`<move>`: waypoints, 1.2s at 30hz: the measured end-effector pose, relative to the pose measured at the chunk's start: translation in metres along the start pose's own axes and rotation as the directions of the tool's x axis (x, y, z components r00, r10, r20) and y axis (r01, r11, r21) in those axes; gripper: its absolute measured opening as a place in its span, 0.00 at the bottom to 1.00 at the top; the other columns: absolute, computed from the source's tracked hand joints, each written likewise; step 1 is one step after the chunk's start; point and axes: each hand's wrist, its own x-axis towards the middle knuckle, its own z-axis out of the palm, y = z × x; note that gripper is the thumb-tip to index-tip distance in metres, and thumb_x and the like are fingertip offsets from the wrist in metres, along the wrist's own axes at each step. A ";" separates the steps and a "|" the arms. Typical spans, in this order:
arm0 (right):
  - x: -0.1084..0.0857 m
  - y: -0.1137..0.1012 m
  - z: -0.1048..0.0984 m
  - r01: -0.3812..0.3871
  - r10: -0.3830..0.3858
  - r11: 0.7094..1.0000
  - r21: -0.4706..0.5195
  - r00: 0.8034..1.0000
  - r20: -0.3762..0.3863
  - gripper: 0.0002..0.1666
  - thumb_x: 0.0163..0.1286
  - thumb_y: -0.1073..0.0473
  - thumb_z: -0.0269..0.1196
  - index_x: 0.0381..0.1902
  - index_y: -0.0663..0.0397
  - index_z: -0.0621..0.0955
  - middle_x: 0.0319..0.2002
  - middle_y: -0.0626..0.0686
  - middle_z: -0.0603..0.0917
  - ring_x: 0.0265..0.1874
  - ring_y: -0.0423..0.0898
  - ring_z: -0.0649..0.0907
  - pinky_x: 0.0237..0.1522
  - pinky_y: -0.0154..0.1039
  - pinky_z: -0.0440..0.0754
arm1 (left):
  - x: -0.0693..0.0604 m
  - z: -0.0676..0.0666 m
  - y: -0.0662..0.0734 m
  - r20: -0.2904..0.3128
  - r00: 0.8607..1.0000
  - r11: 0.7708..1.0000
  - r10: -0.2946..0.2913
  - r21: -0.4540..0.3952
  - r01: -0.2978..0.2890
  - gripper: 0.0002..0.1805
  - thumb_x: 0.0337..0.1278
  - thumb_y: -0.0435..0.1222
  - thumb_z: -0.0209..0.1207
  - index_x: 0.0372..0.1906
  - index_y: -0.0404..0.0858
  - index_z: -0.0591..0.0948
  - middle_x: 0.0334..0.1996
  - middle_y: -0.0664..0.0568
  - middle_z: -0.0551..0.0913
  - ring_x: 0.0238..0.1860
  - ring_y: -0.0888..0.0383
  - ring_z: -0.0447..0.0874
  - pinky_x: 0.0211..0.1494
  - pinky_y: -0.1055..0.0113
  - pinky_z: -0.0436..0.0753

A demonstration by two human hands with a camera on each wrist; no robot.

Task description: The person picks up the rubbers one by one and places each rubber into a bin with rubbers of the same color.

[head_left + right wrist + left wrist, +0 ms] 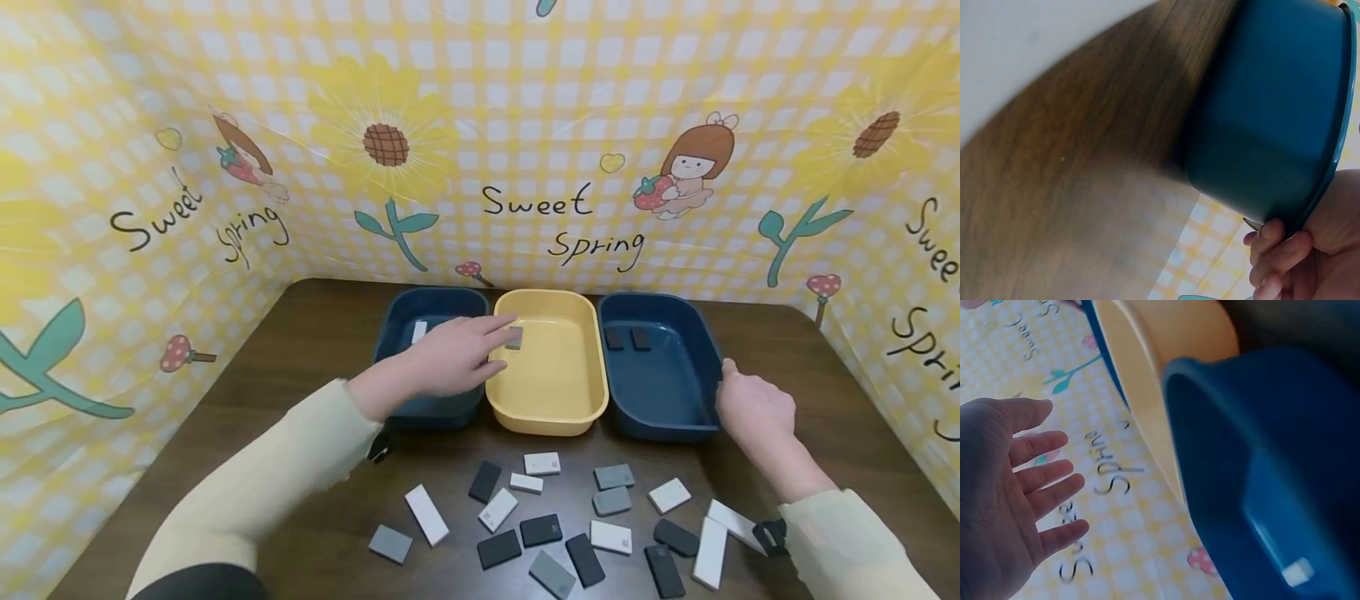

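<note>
My left hand [459, 354] hovers above the left blue bin [431, 419] and the near-left edge of the yellow bin [551, 375]. Its fingers are spread and hold nothing, as the left wrist view also shows. At the outer side of the right blue bin [660, 387], my right hand [756, 408] grips the rim. In the right wrist view its fingers [1279, 253] curl beneath that rim. Inside the left bin lies a white block [419, 331]. A grey block [514, 337] sits in the yellow bin, and two dark blocks [641, 338] in the right bin.
In front of the bins, several small flat blocks lie scattered on the brown table [300, 467]: white ones [427, 515], black ones [499, 550] and grey ones [391, 543]. A yellow checked cloth [495, 100] hangs behind the bins and at both sides.
</note>
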 end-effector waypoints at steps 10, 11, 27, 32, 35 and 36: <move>-0.001 0.004 0.001 0.003 -0.003 1.000 -0.006 1.000 -0.020 0.25 0.73 0.63 0.51 0.61 0.76 0.64 0.16 0.60 0.72 0.14 0.56 0.72 0.18 0.48 0.72 | -0.092 0.026 0.004 -0.203 0.978 0.998 -0.055 -0.039 0.048 0.23 0.65 0.43 0.59 0.61 0.39 0.77 0.67 0.45 0.70 0.63 0.49 0.72 0.62 0.52 0.72; 0.000 0.004 0.001 0.002 -0.002 1.000 -0.007 1.000 -0.023 0.25 0.73 0.63 0.51 0.61 0.76 0.64 0.16 0.59 0.72 0.14 0.56 0.72 0.17 0.48 0.72 | -0.099 0.028 0.006 -0.218 0.975 0.998 -0.053 -0.038 0.045 0.22 0.65 0.43 0.60 0.60 0.40 0.78 0.65 0.45 0.71 0.62 0.50 0.73 0.61 0.52 0.73; -0.003 0.005 0.000 -0.005 0.005 1.000 -0.009 1.000 -0.019 0.24 0.72 0.64 0.50 0.60 0.76 0.64 0.17 0.61 0.73 0.15 0.57 0.72 0.18 0.50 0.73 | -0.145 0.062 0.053 0.054 0.993 0.994 -0.106 -0.034 0.108 0.31 0.53 0.57 0.64 0.54 0.40 0.78 0.49 0.50 0.78 0.48 0.53 0.78 0.53 0.52 0.77; -0.001 0.004 0.002 0.003 -0.003 1.000 -0.014 1.000 -0.021 0.23 0.73 0.64 0.50 0.60 0.76 0.65 0.17 0.63 0.73 0.15 0.57 0.73 0.18 0.50 0.73 | -0.145 0.073 0.056 0.193 0.968 0.984 -0.161 -0.050 0.173 0.38 0.47 0.63 0.65 0.58 0.41 0.76 0.52 0.49 0.75 0.48 0.52 0.76 0.50 0.49 0.78; 0.000 0.002 0.002 0.004 -0.005 1.000 -0.014 1.000 -0.021 0.23 0.73 0.64 0.50 0.60 0.76 0.65 0.18 0.63 0.73 0.15 0.57 0.72 0.18 0.49 0.72 | -0.144 0.077 0.057 0.214 0.961 0.981 -0.173 -0.046 0.187 0.37 0.45 0.63 0.66 0.54 0.42 0.76 0.46 0.51 0.75 0.43 0.55 0.75 0.45 0.51 0.79; 0.001 0.001 0.002 0.004 -0.004 1.000 -0.015 1.000 -0.021 0.23 0.72 0.64 0.50 0.60 0.76 0.65 0.18 0.63 0.74 0.16 0.57 0.73 0.18 0.49 0.72 | -0.144 0.078 0.057 0.216 0.960 0.981 -0.176 -0.045 0.190 0.36 0.44 0.62 0.67 0.53 0.42 0.77 0.43 0.52 0.74 0.41 0.55 0.75 0.44 0.52 0.79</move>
